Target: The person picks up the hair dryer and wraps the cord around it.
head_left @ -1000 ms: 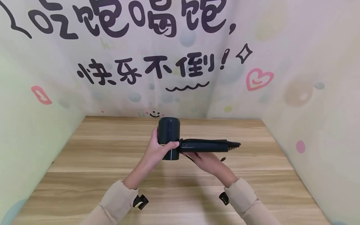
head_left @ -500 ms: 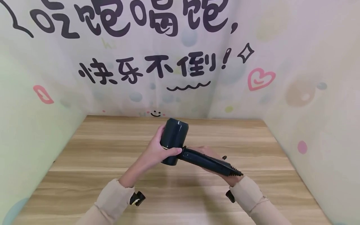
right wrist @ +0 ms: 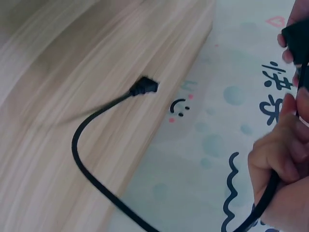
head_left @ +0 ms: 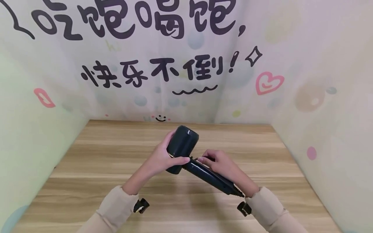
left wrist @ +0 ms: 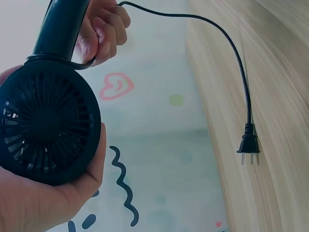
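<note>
My left hand (head_left: 158, 158) grips the barrel of a dark hair dryer (head_left: 184, 140), its thumb across the front near the handle joint. The handle (head_left: 209, 177) slants down to the right. In the left wrist view the round rear grille (left wrist: 46, 123) faces the camera, and a black power cord (left wrist: 203, 18) loops round the handle's base. My right hand (head_left: 222, 163), beside the handle, pinches this cord with curled fingers, as the right wrist view also shows. From there the cord's free length hangs in a curve, ending in a plug (left wrist: 248, 140) with bare prongs.
Below the hands lies a wood-grain table (head_left: 116, 181). A white printed backdrop (head_left: 137, 48) rises behind its far edge, with pale walls on both sides. Black cameras sit at both wrists, the left-hand camera (head_left: 141, 205) below its sleeve.
The dryer's handle has swung from level to slanting down right. My right hand has moved from under the handle to its upper side and now pinches the cord. The left hand keeps its grip.
</note>
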`<state>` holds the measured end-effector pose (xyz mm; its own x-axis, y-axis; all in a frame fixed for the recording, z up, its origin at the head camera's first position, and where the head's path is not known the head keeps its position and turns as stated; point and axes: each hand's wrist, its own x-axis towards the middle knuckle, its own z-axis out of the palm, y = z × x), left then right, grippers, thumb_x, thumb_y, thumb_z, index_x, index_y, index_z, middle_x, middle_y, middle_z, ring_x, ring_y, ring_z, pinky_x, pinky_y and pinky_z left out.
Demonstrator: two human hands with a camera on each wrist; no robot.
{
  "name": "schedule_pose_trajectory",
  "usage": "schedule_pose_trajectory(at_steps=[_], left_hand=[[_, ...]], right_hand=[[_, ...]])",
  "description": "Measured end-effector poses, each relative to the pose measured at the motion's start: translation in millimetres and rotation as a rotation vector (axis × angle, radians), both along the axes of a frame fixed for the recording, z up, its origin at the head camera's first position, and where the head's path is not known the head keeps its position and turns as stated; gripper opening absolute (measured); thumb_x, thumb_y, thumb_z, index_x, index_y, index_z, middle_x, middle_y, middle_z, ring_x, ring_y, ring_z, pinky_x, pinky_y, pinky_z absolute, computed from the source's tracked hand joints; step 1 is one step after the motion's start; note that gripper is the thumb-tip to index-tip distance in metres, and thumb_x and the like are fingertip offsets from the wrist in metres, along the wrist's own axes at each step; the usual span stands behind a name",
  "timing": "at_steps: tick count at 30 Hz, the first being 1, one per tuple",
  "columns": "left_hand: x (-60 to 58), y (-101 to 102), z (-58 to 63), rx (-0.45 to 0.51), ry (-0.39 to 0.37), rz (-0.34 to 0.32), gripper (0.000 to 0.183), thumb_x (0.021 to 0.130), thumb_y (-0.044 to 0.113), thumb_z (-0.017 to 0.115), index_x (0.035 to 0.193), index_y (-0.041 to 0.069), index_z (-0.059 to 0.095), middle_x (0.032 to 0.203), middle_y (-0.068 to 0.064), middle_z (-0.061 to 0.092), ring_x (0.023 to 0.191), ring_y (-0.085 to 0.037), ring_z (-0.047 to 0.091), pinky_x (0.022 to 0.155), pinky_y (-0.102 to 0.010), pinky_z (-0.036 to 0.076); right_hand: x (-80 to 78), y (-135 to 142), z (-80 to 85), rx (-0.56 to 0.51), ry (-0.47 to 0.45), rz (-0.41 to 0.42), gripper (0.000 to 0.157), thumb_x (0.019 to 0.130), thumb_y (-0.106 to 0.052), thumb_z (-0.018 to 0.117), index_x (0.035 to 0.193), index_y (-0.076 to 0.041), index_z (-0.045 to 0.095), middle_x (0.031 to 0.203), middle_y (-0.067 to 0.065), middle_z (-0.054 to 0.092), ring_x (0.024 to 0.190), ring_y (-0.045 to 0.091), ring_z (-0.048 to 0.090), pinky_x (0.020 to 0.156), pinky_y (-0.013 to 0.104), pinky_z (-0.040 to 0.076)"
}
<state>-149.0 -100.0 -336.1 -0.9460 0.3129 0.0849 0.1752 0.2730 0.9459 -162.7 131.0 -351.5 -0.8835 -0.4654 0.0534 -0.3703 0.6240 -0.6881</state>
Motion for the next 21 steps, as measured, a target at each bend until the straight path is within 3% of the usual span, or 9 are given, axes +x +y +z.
schedule_pose_trajectory(at_steps=[5,13,17,21], left_hand=[[1.9,1,0.8,-0.006,0.023,0.026,0.089,0.072,0.026,0.079,0.144,0.030,0.027,0.126,-0.010,0.052,0.101,-0.026,0.056,0.083,-0.041,0.051],[6.3,2,-4.7,0.027,0.041,0.072,0.089,0.071,0.025,0.080,0.144,0.030,0.029,0.129,-0.008,0.051,0.102,-0.027,0.057,0.081,-0.040,0.053],[4.7,4,-7.0,0.008,0.094,0.057,0.090,0.072,0.025,0.079,0.145,0.033,0.026,0.130,-0.009,0.050,0.100,-0.027,0.057,0.080,-0.039,0.053],[1.7,8,-9.9,-0.103,0.193,0.062,0.092,0.071,0.026,0.080,0.144,0.034,0.026,0.133,-0.004,0.048,0.101,-0.023,0.056,0.082,-0.038,0.052]], right_hand=[[7.2,-7,0.6,-0.040,0.053,-0.116,0.018,0.089,-0.029,0.062,0.082,-0.013,0.067,0.068,-0.003,0.058,0.061,0.009,0.048,0.055,0.022,0.039],[12.2,-9,-2.4,-0.157,0.186,-0.183,0.011,0.086,-0.024,0.067,0.081,-0.013,0.068,0.070,-0.003,0.060,0.062,0.007,0.047,0.057,0.021,0.040],[12.4,-8,-1.7,-0.173,0.207,-0.231,0.014,0.083,-0.026,0.070,0.078,-0.013,0.068,0.066,-0.004,0.058,0.059,0.006,0.045,0.054,0.020,0.038],[11.0,-5,2.7,-0.116,0.180,-0.258,0.018,0.080,-0.028,0.073,0.073,-0.012,0.067,0.062,-0.004,0.057,0.055,0.007,0.045,0.049,0.021,0.037]])
